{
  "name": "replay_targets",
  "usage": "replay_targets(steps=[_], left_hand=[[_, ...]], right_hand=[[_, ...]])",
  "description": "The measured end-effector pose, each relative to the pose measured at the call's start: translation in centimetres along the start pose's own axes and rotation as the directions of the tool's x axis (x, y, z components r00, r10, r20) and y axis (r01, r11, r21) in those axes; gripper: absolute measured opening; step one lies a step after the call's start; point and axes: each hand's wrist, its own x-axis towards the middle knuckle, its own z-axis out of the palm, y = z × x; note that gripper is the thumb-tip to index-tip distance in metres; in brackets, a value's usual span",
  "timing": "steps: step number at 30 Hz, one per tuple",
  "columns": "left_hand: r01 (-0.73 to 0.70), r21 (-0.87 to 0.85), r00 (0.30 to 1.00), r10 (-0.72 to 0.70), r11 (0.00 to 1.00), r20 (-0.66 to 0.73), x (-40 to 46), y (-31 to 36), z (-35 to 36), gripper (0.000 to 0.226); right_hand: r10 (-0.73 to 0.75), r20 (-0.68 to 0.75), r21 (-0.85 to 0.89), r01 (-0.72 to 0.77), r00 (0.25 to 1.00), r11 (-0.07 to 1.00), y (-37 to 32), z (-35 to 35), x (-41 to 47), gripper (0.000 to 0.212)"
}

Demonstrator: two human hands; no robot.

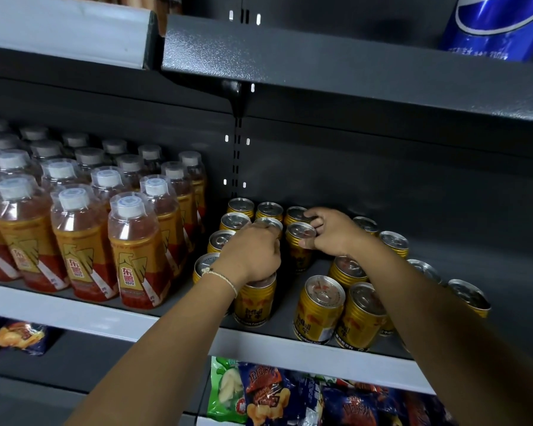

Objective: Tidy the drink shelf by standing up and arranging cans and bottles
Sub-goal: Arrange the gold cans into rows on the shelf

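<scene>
Several gold cans stand upright on the dark shelf (293, 315). My left hand (250, 252) covers the top of one gold can (254, 298) near the shelf front, fingers curled over its rim. My right hand (330, 232) pinches another gold can (300, 241) further back, thumb on its side and fingers over its lid. Two more gold cans (319, 309) stand at the front right, slightly apart from the left rows. Orange-labelled bottles (136, 247) with white caps fill the left half of the shelf in tidy rows.
A grey shelf edge (105, 321) runs along the front. Above hangs another dark shelf (351, 63) carrying a blue can (496, 26). Snack bags (274, 395) lie on the shelf below. More gold cans (394, 242) trail off to the right behind my forearm.
</scene>
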Motion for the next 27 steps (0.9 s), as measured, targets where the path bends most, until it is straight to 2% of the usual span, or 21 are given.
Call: replay_targets(steps=[2,5,9,14,17,20,23,27], left_hand=[[0.001,0.000,1.000,-0.001,1.000,-0.001,0.0,0.0,0.0,0.039],[0.001,0.001,1.000,-0.001,1.000,-0.008,0.0,0.0,0.0,0.039],[-0.013,-0.021,0.999,0.012,1.000,-0.051,-0.1,0.1,-0.2,0.033],[-0.138,0.023,0.983,0.140,0.990,-0.123,-0.5,0.7,-0.8,0.016],[-0.170,0.007,0.982,0.170,0.985,-0.079,-1.1,1.6,-1.2,0.022],[-0.216,0.007,0.976,0.216,0.976,0.002,-1.9,2.6,-1.5,0.030],[-0.274,0.078,0.961,0.269,0.959,0.068,-3.0,3.5,-1.5,0.038],[-0.291,0.141,0.955,0.296,0.946,-0.010,-4.5,4.1,-1.6,0.038]], right_hand=[[-0.001,-0.041,-0.007,0.000,0.999,1.000,-0.2,-0.9,-0.4,0.071],[0.017,-0.136,-0.130,-0.035,0.991,0.991,-0.5,-3.0,-1.6,0.049],[0.100,-0.040,-0.364,-0.108,0.994,0.925,-0.9,-5.1,-3.4,0.036],[0.182,0.120,-0.526,-0.093,0.976,0.845,-1.0,-5.5,-5.3,0.054],[0.195,0.161,-0.582,-0.066,0.968,0.810,-1.1,-5.0,-5.8,0.066],[0.164,0.104,-0.548,-0.081,0.981,0.833,-1.0,-4.6,-5.8,0.057],[0.140,0.012,-0.443,-0.120,0.990,0.889,-0.4,-4.5,-5.5,0.044],[0.159,-0.017,-0.277,-0.157,0.987,0.948,0.3,-4.4,-4.9,0.039]])
